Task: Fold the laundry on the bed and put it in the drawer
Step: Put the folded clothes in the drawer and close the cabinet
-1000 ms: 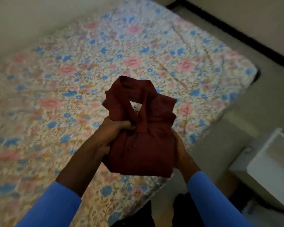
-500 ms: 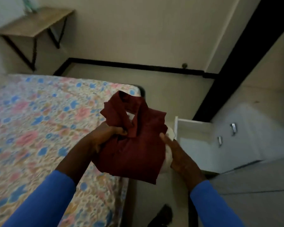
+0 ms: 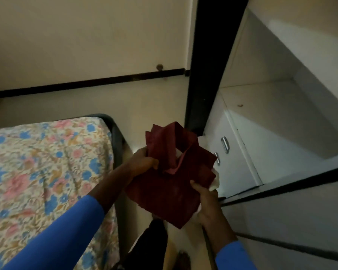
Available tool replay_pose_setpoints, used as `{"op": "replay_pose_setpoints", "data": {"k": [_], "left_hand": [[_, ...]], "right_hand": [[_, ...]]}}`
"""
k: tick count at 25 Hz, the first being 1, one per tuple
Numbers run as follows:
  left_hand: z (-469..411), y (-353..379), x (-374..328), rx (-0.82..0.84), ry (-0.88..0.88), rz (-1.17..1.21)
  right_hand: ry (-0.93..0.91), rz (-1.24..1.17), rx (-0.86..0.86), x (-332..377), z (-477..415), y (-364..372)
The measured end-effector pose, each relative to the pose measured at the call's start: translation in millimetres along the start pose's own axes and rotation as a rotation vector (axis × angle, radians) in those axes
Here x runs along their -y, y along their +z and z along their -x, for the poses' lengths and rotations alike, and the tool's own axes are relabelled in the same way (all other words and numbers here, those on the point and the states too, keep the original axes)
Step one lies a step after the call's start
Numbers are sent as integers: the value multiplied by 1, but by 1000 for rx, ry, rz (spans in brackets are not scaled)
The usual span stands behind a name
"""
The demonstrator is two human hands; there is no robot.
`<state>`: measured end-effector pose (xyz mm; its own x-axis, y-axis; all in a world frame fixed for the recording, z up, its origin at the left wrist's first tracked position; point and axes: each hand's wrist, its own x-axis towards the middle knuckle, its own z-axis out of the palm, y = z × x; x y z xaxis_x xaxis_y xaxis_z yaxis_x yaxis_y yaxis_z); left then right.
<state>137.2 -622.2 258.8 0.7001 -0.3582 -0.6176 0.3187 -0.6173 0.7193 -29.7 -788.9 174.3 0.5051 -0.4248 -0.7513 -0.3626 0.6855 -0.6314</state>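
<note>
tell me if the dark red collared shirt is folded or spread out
Folded: the dark red collared shirt is a compact bundle, collar on top, gripped by the left hand and right hand.

— What are the hands holding?
— The left hand (image 3: 142,164) is gripping the folded maroon shirt (image 3: 170,193) near its collar. The right hand (image 3: 207,201) is pinching the lower right edge.
— And where is the shirt?
— It is hanging over the floor, between the floral bed (image 3: 47,162) and the white drawer unit (image 3: 235,168).
</note>
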Motion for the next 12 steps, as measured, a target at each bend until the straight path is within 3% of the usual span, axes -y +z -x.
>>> {"op": "replay_pose_setpoints", "data": {"k": [5,8,12], "left_hand": [[-138,47,20,154,36,-321],[-232,79,40,211,19,-454],[-391,140,82,254,131,-636]], "right_hand": [[349,-363,-64,-23,-80,8],[404,-436,-174,-42,-155,15],[364,-372,-333,-103,-299,4]]}}
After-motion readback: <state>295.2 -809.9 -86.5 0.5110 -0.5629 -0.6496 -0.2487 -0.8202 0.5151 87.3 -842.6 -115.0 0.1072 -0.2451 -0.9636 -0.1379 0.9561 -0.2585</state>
